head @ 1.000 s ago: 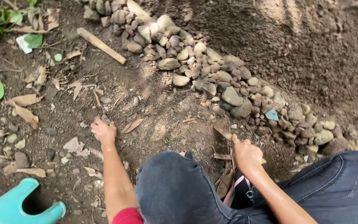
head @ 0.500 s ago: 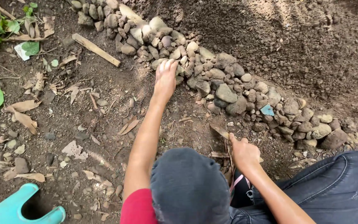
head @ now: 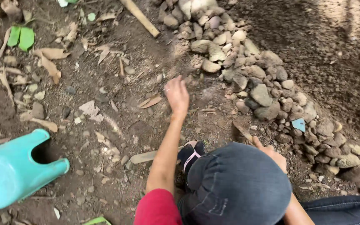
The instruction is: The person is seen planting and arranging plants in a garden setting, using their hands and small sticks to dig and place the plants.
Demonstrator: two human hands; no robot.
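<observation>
Left hand: our left hand (head: pixel 177 94) hovers over bare soil, fingers loosely apart, holding nothing
Right hand: our right hand (head: pixel 271 153) rests by the knee, fingers curled; whether they grip anything, we cannot tell
Stones: ridge of stones (head: pixel 258 89) lies just right of the left hand
Method: we judge it best to keep the palm low and lift one loose stone at a time
Nearby: teal watering can (head: pixel 13 168), wooden stick (head: pixel 140 17)

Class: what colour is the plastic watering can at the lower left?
Turquoise watering can, seen in the head view.
</observation>
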